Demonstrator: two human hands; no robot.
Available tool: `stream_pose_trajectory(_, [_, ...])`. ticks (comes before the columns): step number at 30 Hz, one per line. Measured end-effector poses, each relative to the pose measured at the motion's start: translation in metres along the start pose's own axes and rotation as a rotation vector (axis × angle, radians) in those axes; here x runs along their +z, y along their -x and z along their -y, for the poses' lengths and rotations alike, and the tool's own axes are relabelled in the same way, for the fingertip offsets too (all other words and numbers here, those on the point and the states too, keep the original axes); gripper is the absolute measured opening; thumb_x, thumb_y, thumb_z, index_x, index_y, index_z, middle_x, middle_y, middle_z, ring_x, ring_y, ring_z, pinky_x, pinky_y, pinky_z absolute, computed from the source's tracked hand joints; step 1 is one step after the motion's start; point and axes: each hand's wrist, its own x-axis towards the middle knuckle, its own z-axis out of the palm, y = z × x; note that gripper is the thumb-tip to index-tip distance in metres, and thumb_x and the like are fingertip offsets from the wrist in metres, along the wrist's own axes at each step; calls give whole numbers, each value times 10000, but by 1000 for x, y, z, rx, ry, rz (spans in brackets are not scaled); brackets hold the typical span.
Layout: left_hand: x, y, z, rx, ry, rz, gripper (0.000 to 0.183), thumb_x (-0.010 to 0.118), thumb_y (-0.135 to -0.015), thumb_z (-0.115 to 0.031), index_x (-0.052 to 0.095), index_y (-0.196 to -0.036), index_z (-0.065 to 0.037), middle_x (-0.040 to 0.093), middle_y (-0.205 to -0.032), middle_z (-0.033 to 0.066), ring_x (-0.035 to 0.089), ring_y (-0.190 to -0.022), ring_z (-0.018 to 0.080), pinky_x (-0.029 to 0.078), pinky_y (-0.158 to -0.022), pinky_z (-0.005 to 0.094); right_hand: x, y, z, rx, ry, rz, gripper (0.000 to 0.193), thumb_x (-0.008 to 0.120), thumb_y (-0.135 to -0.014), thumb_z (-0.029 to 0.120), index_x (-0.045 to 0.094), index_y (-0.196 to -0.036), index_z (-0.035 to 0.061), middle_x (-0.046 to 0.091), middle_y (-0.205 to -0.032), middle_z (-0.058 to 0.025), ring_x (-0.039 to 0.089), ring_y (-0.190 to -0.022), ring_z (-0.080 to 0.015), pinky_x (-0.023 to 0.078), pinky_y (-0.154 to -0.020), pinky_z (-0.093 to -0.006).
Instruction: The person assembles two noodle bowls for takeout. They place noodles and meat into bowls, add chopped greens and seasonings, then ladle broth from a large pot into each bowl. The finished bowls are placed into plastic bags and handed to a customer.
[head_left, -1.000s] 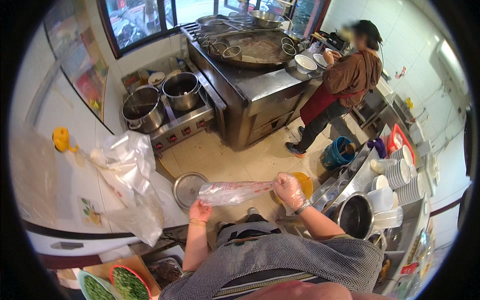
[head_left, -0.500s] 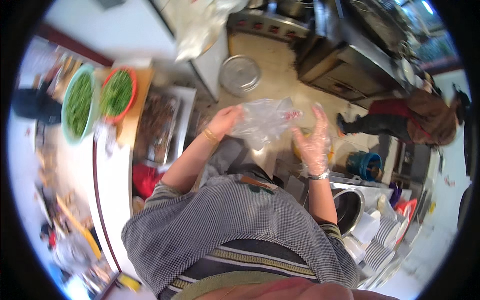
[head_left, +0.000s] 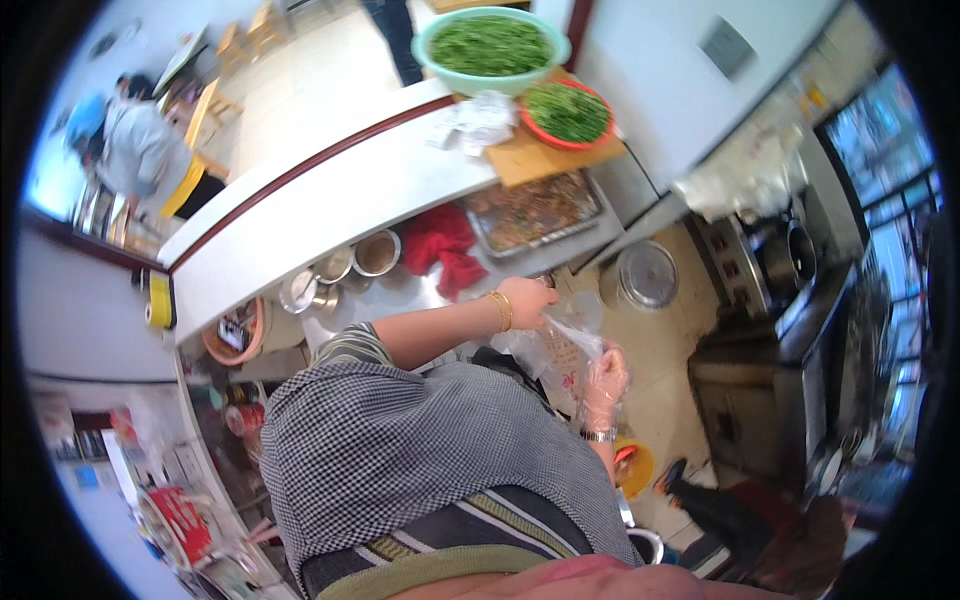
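Observation:
My left hand, with a gold bracelet at the wrist, pinches the top edge of a clear plastic bag. My right hand, in a thin clear glove with a watch on the wrist, grips the bag's other side. The bag hangs between both hands in front of my body, above the floor. A metal tray of cooked food and a red cloth lie on the steel counter just beyond my left hand.
Two bowls of green vegetables stand by a wooden board on the counter. Metal cups sit near the cloth. A round metal lid and an orange bowl lie on the floor. A stove with pots stands right. A person sits far left.
The view has swung round from the stove side to the counter. Both hands stayed on the bag and came closer together, with the bag now bunched between them.

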Motion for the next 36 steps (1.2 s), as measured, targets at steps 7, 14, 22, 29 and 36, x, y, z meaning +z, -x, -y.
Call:
stream_pose_trajectory(7, [-40, 100, 156, -413, 26, -588, 53, 586, -789, -154, 596, -832, -124, 657, -786, 119, 667, -778, 328, 519, -669, 460, 101, -14, 124, 468, -815, 698, 218, 590, -956, 47, 409, -868, 132, 408, -765, 81, 448, -631, -59, 425, -550, -234])
stream_pose_trajectory(14, [-99, 249, 301, -666, 363, -1446, 102, 628, -905, -136, 582, -955, -60, 594, -735, 63, 583, -662, 216, 479, -605, 355, 187, -37, 236, 211, -423, 1078, 319, 781, -789, 78, 559, -1018, 79, 610, -911, 15, 573, -835, -68, 487, -744, -221])
stream_pose_trajectory(22, [-51, 328, 216, -183, 1845, -135, 219, 721, -863, -190, 625, -976, -30, 546, -726, -47, 493, -611, 41, 408, -537, 201, 297, -145, 176, 244, -474, 507, 403, 703, -909, 135, 398, -646, 160, 421, -640, 93, 382, -591, -33, 335, -504, -225])
stream_pose_trajectory(29, [-78, 343, 202, -40, 1793, -362, 326, 847, -750, -192, 681, -989, -45, 650, -1009, 2, 578, -898, 80, 457, -813, 215, 348, -175, 192, 415, -791, 517, 114, 654, -928, 138, 545, -900, 123, 542, -721, 29, 543, -585, -121, 510, -568, -293])
stream_pose_trajectory(36, [-80, 383, 326, -275, 1999, -1103, 90, 655, -894, -78, 652, -966, -25, 429, -606, -81, 357, -486, 29, 272, -443, 203, 361, -183, 234, 598, -848, 1179, 539, 616, -834, -30, 464, -1344, 56, 604, -1086, -98, 640, -885, -189, 564, -798, -315])
